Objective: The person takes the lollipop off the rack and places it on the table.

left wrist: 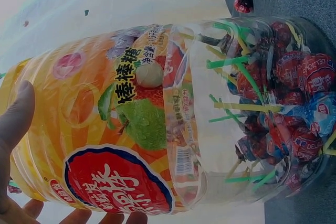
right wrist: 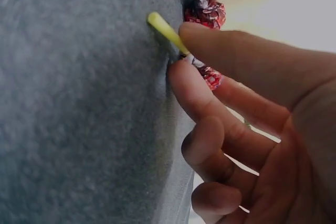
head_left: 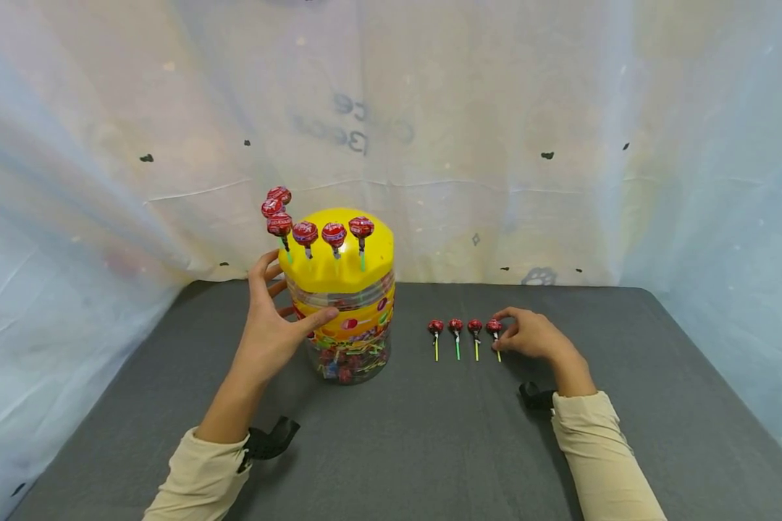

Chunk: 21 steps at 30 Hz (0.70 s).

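Observation:
A clear plastic jar (head_left: 355, 318) with an orange label and a yellow lid (head_left: 379, 250) stands upright on the table. Loose wrapped lollipops (left wrist: 310, 77) show through its lower wall. My left hand (head_left: 270, 336) grips the jar's left side, thumb across the front and fingers round behind. Several red-wrapped lollipops (head_left: 334, 235) stand stick-down along the lid's edge. To the right, a short row of lollipops (head_left: 455, 325) lies on the table, sticks toward me. At its right end my right hand (head_left: 534, 336) pinches one lollipop (right wrist: 167, 32) by the stick between thumb and index finger.
A dark grey cloth covers the table (head_left: 391, 449). Pale translucent sheeting (head_left: 430, 108) hangs behind and on both sides. Black straps (head_left: 270, 438) stick out at both wrists above the tabletop.

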Each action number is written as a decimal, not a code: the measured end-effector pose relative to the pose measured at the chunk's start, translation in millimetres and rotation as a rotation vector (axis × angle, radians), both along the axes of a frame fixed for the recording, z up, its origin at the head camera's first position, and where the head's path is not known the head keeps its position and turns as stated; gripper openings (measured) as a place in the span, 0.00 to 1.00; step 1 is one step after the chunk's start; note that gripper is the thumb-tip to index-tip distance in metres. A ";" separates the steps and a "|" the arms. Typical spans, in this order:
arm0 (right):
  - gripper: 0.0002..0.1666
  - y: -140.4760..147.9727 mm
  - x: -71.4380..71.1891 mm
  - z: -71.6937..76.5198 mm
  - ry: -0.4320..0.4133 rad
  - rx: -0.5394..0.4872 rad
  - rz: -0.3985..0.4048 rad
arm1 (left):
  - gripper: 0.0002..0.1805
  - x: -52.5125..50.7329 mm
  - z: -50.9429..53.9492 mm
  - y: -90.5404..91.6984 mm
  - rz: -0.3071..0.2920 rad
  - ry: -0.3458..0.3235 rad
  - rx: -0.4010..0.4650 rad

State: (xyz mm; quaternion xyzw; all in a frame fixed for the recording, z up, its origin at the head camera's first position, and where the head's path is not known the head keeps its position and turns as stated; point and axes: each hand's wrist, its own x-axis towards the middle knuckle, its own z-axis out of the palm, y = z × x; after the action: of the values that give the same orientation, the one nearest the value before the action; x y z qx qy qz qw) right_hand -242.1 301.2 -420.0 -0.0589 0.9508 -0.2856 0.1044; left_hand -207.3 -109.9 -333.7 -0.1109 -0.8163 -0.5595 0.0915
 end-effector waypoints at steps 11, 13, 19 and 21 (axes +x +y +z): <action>0.34 -25.1 11.8 29.1 0.219 0.062 0.035 | 0.50 -5.7 1.4 -8.6 -0.019 0.036 0.036; 0.33 -44.5 17.6 43.0 0.339 -0.012 0.078 | 0.46 -7.7 2.1 -11.7 -0.025 0.058 0.062; 0.37 -110.1 39.9 74.6 0.556 -0.302 0.234 | 0.40 -11.3 4.1 -17.4 -0.081 0.051 0.147; 0.40 -124.6 46.5 78.6 0.548 -0.366 0.261 | 0.40 -12.1 4.3 -19.5 -0.097 0.042 0.159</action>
State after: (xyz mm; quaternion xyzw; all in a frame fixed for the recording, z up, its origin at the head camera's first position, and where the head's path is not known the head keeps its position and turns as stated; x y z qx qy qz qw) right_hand -195.6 176.5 -341.4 -0.2720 0.8610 -0.4092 -0.1314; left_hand -219.5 -129.4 -329.3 -0.1541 -0.7608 -0.6240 0.0898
